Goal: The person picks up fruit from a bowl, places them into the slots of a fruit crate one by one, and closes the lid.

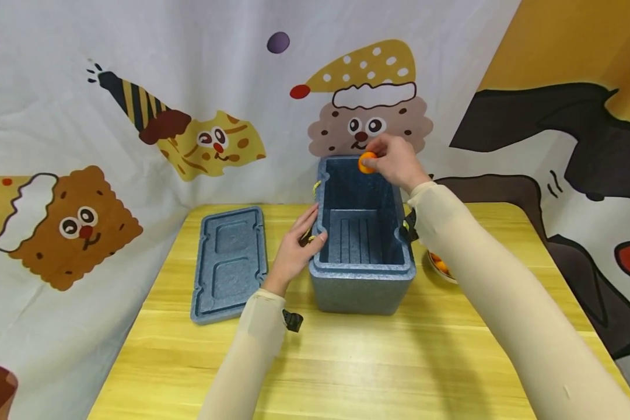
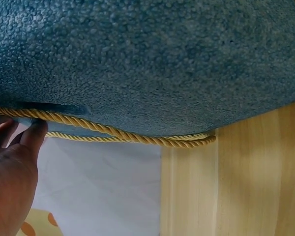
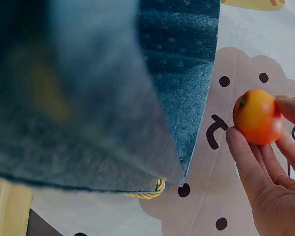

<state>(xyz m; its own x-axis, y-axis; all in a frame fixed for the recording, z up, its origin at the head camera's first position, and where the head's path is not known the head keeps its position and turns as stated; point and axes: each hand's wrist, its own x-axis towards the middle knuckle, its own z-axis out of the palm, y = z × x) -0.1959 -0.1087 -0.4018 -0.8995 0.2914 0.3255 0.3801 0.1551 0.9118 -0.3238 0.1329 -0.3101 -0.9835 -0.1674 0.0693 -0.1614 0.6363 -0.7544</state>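
Observation:
A grey-blue foam box (image 1: 363, 291) stands uncovered on the table, with no contents showing on its visible floor. Above its far right part, my right hand (image 1: 396, 162) pinches a small round fruit (image 3: 258, 117) between thumb and fingertips. The fruit is orange-red with a yellow patch and a dark stem dimple, much like a small apple. My left hand (image 1: 294, 251) rests against the box's left side, thumb at the rim and fingers fairly straight. In the left wrist view, its fingertips touch the box beside a yellow twisted rope (image 2: 137, 136).
A matching foam lid (image 1: 231, 256) lies flat left of the box. To the right, partly hidden by my right sleeve, sits a bowl (image 1: 445, 277) with orange fruits in it. Behind the wooden table (image 1: 357, 361) hangs a cartoon-printed cloth (image 1: 294, 146).

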